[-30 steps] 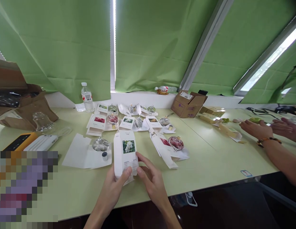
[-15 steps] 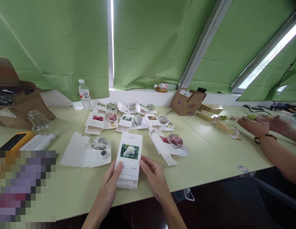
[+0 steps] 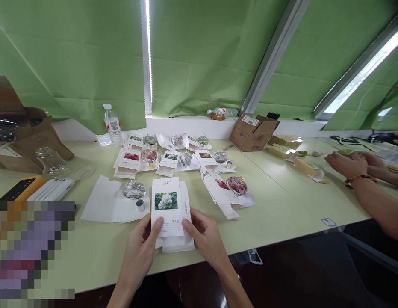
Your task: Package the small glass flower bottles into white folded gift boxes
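Low over the near part of the table is a white paper box (image 3: 168, 224) with a white-flower picture on its front. Its side panel, with small print, shows at the right, and loose flaps stick out at the bottom. My left hand (image 3: 141, 246) grips the left edge, thumb on the front. On the right edge, my right hand (image 3: 205, 239) closes with its thumb near the side panel. Behind my left hand, a clear round glass bottle (image 3: 134, 189) and a small silver cap (image 3: 140, 205) rest on an unfolded white sheet (image 3: 101, 203).
Beyond are several opened boxes, among them one with a pink-filled bottle (image 3: 237, 185). A cardboard carton (image 3: 253, 132) and a water bottle (image 3: 113, 126) stand at the back. A white power bank (image 3: 51, 190) lies left. At right, another person's hands (image 3: 349, 164) hold something green.
The paper box in my hands has opened out: its front shifted left and the side panel came into view at right. The other person's hands moved slightly.
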Available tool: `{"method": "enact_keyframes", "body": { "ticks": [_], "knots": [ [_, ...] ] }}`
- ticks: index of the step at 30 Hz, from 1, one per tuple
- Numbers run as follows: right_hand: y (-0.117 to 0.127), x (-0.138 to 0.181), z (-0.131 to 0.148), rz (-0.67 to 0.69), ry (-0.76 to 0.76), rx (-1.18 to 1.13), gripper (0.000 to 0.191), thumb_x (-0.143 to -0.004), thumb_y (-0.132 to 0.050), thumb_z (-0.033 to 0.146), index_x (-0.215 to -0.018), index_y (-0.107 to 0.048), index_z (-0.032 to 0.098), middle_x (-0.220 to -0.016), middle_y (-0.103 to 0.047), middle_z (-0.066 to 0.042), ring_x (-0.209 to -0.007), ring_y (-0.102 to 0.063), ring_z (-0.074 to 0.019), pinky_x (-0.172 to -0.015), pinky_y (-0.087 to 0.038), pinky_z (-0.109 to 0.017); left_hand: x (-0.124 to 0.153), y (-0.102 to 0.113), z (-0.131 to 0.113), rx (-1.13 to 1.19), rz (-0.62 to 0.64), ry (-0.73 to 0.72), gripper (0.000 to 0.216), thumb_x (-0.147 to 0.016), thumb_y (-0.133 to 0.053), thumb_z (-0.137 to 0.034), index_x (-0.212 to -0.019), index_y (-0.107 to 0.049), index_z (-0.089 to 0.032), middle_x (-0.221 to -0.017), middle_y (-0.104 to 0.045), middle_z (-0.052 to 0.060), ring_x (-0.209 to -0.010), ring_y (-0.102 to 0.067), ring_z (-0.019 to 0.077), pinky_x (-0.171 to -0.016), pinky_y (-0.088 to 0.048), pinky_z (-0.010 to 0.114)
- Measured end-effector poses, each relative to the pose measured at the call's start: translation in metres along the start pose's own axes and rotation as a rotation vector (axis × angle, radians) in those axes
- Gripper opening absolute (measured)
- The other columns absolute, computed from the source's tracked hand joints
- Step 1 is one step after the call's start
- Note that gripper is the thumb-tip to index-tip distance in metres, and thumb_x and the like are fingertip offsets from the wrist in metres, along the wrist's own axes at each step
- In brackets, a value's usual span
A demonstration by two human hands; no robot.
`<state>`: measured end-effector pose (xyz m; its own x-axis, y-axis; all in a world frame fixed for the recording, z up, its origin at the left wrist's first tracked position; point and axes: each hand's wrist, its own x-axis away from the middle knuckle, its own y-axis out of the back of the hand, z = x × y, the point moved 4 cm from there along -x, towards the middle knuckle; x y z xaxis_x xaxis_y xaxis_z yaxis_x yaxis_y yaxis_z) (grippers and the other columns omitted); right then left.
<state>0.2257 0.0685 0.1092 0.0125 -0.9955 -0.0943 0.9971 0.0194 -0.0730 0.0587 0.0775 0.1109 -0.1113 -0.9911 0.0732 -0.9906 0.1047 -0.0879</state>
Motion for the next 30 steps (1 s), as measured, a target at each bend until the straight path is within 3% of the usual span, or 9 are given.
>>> {"method": "enact_keyframes", "body": {
  "ticks": [6,11,19,26,30],
  "knots": [
    [-0.001,-0.001,0.000,0.008,-0.028,0.051,0.048,-0.086,-0.061,0.048,-0.122,-0.066,0.017,-0.104,-0.071,-0.010,-0.093,-0.065,-0.0268,-0.083,-0.054,-0.038,-0.003,0.008,0.017,0.090,0.015,0.039,0.043,-0.090,-0.055,-0.046,-0.123,-0.063,-0.019,-0.122,-0.067,0.007,-0.111,-0.062,0.0267,-0.091,-0.051,0.033],
    [0.007,0.000,-0.007,-0.101,-0.035,0.116,0.053,-0.087,-0.060,0.048,-0.130,-0.058,0.016,-0.090,-0.071,-0.008,-0.083,-0.064,-0.0221,-0.076,-0.053,-0.033,-0.002,0.013,0.022,0.096,-0.034,0.026,0.046,-0.089,-0.058,-0.046,-0.128,-0.059,-0.023,-0.126,-0.065,0.005,-0.116,-0.059,0.0250,-0.094,-0.050,0.032],
    [-0.001,0.000,0.001,0.009,-0.011,0.063,0.043,-0.090,-0.055,0.047,-0.122,-0.066,0.020,-0.103,-0.072,-0.009,-0.086,-0.066,-0.0225,-0.079,-0.054,-0.033,-0.003,0.015,0.021,0.017,-0.095,0.035,0.051,-0.086,-0.060,-0.048,-0.130,-0.057,-0.022,-0.126,-0.065,0.006,-0.117,-0.058,0.0263,-0.094,-0.050,0.033],
    [0.008,-0.001,-0.014,-0.099,-0.045,0.131,0.047,-0.085,-0.062,0.050,-0.117,-0.067,0.015,-0.078,-0.066,-0.006,-0.073,-0.060,-0.0196,-0.070,-0.051,-0.031,0.001,0.011,0.021,0.052,0.011,0.012,0.045,-0.088,-0.060,-0.044,-0.128,-0.060,-0.023,-0.130,-0.063,0.002,-0.121,-0.056,0.0254,-0.100,-0.047,0.032],
    [0.009,-0.001,-0.019,-0.116,-0.067,0.139,0.048,-0.082,-0.066,0.049,-0.115,-0.065,0.015,-0.070,-0.060,-0.002,-0.067,-0.056,-0.0171,-0.062,-0.047,-0.028,0.002,0.013,0.027,0.117,0.012,0.048,0.045,-0.088,-0.059,-0.044,-0.127,-0.061,-0.022,-0.128,-0.064,0.004,-0.117,-0.059,0.0275,-0.099,-0.048,0.036]
  ]
}}
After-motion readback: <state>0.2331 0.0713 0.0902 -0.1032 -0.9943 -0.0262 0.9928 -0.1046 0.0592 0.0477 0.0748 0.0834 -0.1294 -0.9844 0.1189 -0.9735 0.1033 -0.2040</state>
